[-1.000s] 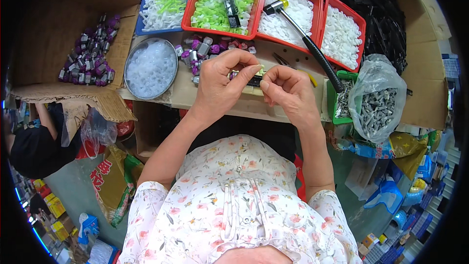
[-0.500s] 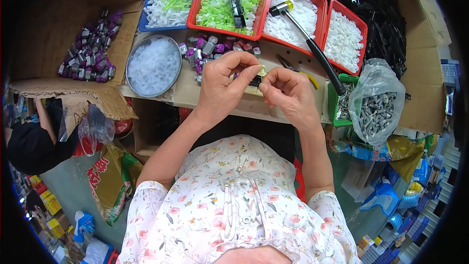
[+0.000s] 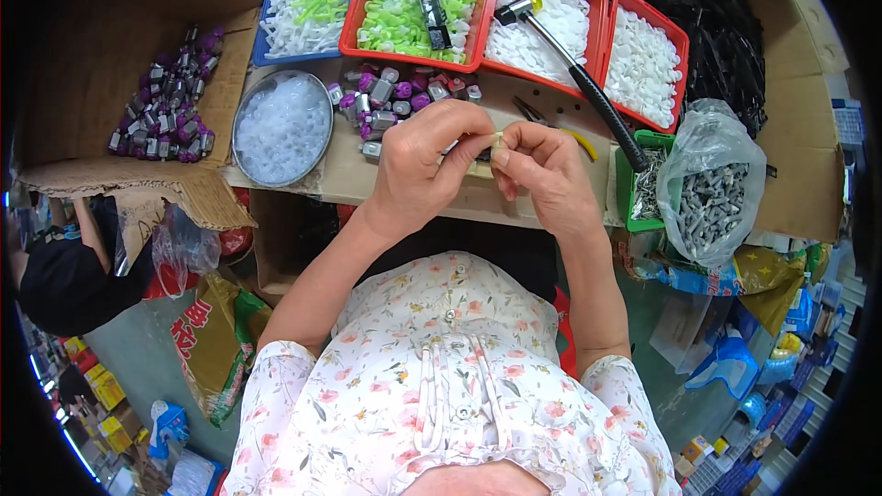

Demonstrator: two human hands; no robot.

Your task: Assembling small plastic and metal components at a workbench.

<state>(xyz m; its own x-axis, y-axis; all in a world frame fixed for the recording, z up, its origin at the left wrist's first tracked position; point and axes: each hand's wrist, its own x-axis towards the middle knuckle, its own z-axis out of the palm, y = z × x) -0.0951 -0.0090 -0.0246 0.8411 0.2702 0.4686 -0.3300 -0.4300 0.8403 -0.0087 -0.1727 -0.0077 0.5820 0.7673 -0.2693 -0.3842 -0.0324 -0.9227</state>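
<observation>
My left hand (image 3: 424,163) and my right hand (image 3: 546,174) meet over the near edge of the workbench, both with fingers closed in a pinch. Between the fingertips of both shows a sliver of a small pale yellow-green piece (image 3: 498,140); its shape is mostly hidden. Just below the fingers, a dark part (image 3: 480,156) is partly visible, and I cannot tell whether it is held. Behind my left hand lies a pile of small metal motors with purple ends (image 3: 377,96). Pliers with a yellow handle (image 3: 581,142) lie beyond my right hand.
A black-handled hammer (image 3: 593,92) lies across the red bins (image 3: 609,37) of white plastic parts. Further left are a red bin of green parts (image 3: 386,23), a blue bin (image 3: 266,37) and a round dish (image 3: 239,142). A plastic bag of metal pieces (image 3: 707,165) stands right. Cardboard boxes flank the bench.
My hands have come closer together, the right fingertips now meeting the left ones. Less of the pale yellow-green piece shows. The whole view has shifted slightly.
</observation>
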